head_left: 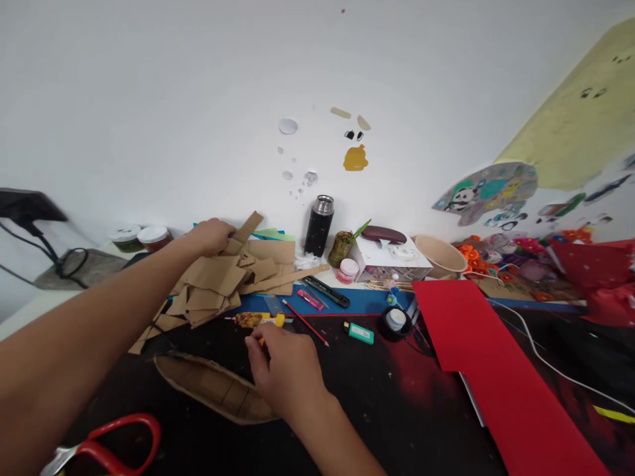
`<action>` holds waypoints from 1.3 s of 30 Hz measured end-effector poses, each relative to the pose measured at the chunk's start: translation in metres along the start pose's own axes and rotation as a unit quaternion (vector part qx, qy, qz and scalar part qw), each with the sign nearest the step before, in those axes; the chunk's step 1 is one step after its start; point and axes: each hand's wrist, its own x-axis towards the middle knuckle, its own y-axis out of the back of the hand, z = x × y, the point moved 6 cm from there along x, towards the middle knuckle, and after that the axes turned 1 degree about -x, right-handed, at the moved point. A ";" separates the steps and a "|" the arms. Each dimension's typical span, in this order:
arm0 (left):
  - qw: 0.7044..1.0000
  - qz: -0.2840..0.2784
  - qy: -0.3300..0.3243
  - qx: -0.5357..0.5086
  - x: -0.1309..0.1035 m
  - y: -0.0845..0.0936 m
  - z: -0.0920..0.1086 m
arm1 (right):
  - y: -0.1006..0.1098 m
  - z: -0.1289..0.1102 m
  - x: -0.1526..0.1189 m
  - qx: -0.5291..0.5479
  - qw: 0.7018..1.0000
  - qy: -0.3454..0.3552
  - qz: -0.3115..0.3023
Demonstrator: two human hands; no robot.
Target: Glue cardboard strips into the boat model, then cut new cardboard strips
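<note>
Heaped brown cardboard scraps (213,277), my left hand (213,237) at their back: sorting, I judged, needing a light pinch! Nearer lay a boat-shaped cardboard shell (213,389); my right hand (288,370) curled by a yellow-and-brown tool (248,320). I couldn't tell either grip.

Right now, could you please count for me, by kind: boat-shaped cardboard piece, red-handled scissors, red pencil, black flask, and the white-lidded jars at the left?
Boat-shaped cardboard piece: 1
Red-handled scissors: 1
Red pencil: 1
Black flask: 1
White-lidded jars at the left: 2
Total: 6
</note>
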 end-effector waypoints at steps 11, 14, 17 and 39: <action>0.997 0.053 0.032 0.041 -0.023 0.070 -0.012 | -0.002 -0.005 -0.002 0.001 1.000 0.008 -0.012; 0.996 0.078 0.032 0.026 -0.027 0.081 -0.013 | -0.002 -0.005 -0.002 -0.003 1.000 0.009 -0.008; 0.996 0.084 0.019 0.007 -0.024 0.084 -0.016 | -0.002 -0.005 -0.002 -0.001 1.000 0.007 -0.007; 0.987 0.159 -0.008 -0.025 -0.036 0.093 -0.008 | 0.004 0.000 -0.003 0.082 0.996 -0.007 0.030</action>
